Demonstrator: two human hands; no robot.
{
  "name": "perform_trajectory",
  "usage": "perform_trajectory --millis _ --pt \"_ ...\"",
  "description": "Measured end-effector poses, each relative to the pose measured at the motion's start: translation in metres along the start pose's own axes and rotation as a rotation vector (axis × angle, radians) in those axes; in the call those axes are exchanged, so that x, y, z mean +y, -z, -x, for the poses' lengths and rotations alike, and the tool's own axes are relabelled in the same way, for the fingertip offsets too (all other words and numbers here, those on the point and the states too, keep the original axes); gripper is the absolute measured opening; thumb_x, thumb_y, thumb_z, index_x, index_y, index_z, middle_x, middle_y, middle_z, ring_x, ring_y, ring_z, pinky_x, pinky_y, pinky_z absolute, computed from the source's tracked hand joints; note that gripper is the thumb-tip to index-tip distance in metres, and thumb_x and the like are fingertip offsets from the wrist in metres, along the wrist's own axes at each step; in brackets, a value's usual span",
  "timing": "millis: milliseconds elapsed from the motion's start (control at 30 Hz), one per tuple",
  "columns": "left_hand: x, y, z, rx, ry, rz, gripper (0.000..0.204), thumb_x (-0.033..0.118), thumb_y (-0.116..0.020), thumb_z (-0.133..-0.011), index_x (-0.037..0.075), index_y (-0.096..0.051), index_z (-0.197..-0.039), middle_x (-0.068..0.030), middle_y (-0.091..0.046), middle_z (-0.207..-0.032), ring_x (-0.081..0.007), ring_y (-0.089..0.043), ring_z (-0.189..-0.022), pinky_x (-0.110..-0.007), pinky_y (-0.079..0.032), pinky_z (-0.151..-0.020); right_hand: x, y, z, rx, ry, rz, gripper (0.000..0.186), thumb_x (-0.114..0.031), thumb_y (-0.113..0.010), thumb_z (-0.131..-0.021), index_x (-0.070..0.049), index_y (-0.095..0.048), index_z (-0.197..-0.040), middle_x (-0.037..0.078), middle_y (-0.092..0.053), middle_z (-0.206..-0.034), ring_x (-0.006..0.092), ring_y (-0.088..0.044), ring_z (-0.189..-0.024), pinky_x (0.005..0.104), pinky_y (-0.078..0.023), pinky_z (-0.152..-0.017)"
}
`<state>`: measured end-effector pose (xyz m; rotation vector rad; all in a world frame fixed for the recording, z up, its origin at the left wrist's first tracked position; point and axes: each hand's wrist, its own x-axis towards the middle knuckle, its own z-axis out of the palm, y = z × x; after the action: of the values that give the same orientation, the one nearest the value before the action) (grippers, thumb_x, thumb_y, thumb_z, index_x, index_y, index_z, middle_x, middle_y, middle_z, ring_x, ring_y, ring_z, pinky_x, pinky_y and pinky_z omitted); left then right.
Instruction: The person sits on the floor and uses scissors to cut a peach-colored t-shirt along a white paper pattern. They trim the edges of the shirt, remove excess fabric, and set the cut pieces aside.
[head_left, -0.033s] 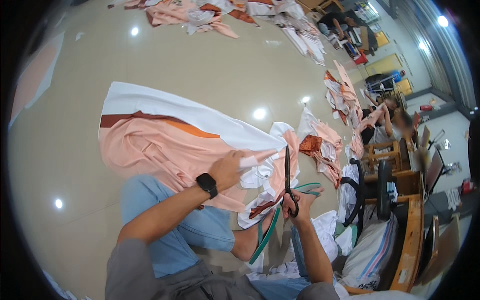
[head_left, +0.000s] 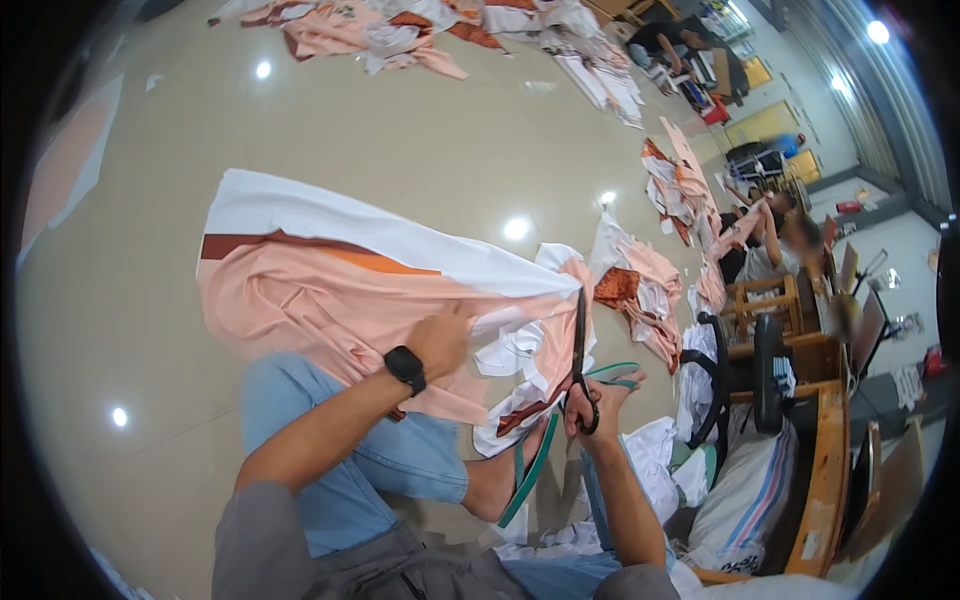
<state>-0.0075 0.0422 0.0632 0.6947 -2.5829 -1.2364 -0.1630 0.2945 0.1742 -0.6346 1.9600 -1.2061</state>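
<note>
A long piece of peach fabric [head_left: 300,300] with white, maroon and orange bands [head_left: 390,262] lies spread before me on the floor, its narrow end bunched with white scraps [head_left: 505,355]. My left hand [head_left: 440,340], wearing a black watch [head_left: 404,365], has curled fingers gripping the peach cloth, slightly blurred. My right hand [head_left: 585,410] holds black-handled scissors [head_left: 578,355] upright in the picture, blades at the cloth's narrow end. My legs in light blue jeans and my feet in green sandals [head_left: 530,470] are beside the cloth.
Cut fabric piles [head_left: 640,290] lie along the back and right. A flat peach piece [head_left: 70,160] is at far left. Right are a black chair [head_left: 768,370], a wooden desk [head_left: 830,480] and a white sack [head_left: 740,500]. Other people [head_left: 760,250] work among cloth at the back right.
My left hand has shifted slightly down and left along the cloth. The scissor tips have moved slightly up and right at the fabric's narrow end.
</note>
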Motion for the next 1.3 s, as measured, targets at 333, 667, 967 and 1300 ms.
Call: perform_trajectory --millis 333,667,967,1300 --pt "-0.067 0.11 -0.021 0.144 0.289 -0.379 0.022 0.014 -0.062 -0.087 0.001 -0.072 -0.101 -0.0261 -0.072 -0.104 -0.0436 -0.069 -0.101 -0.052 -0.056 -0.087 -0.053 0.042 -0.057 0.327 0.2 -0.29 0.041 -0.034 -0.073 -0.098 -0.005 -0.057 -0.075 0.002 -0.052 -0.059 0.0139 -0.05 -0.041 0.0289 -0.038 -0.037" --pt "-0.071 0.486 -0.154 1.188 -0.29 -0.805 0.018 0.01 -0.057 -0.09 0.008 -0.073 -0.097 -0.018 -0.074 -0.091 -0.0366 -0.072 -0.084 -0.045 -0.054 -0.075 -0.216 0.064 -0.109 0.429 0.47 -0.428 0.05 -0.049 -0.083 -0.087 -0.004 -0.062 -0.084 0.0 -0.056 -0.063 0.0113 -0.052 -0.043 0.028 -0.042 -0.04" --pt "0.011 0.479 0.09 1.103 -0.42 -0.713 0.022 -0.002 -0.054 -0.1 -0.001 -0.07 -0.115 -0.0116 -0.073 -0.114 -0.0228 -0.069 -0.103 -0.033 -0.052 -0.094 -0.148 0.055 0.029 0.388 0.592 -0.348 0.039 -0.039 -0.063 -0.104 0.0 -0.062 -0.1 -0.001 -0.05 -0.06 0.0086 -0.045 -0.04 0.023 -0.034 -0.038" --pt "-0.14 0.264 0.131 0.509 -0.153 -0.486 0.022 -0.013 -0.057 -0.075 -0.001 -0.07 -0.088 -0.0169 -0.069 -0.093 -0.0362 -0.069 -0.09 -0.042 -0.054 -0.082 0.049 -0.058 0.047 0.252 -0.082 -0.474 0.04 -0.039 -0.075 -0.097 -0.001 -0.062 -0.101 0.002 -0.057 -0.06 0.0121 -0.054 -0.045 0.0277 -0.04 -0.042"
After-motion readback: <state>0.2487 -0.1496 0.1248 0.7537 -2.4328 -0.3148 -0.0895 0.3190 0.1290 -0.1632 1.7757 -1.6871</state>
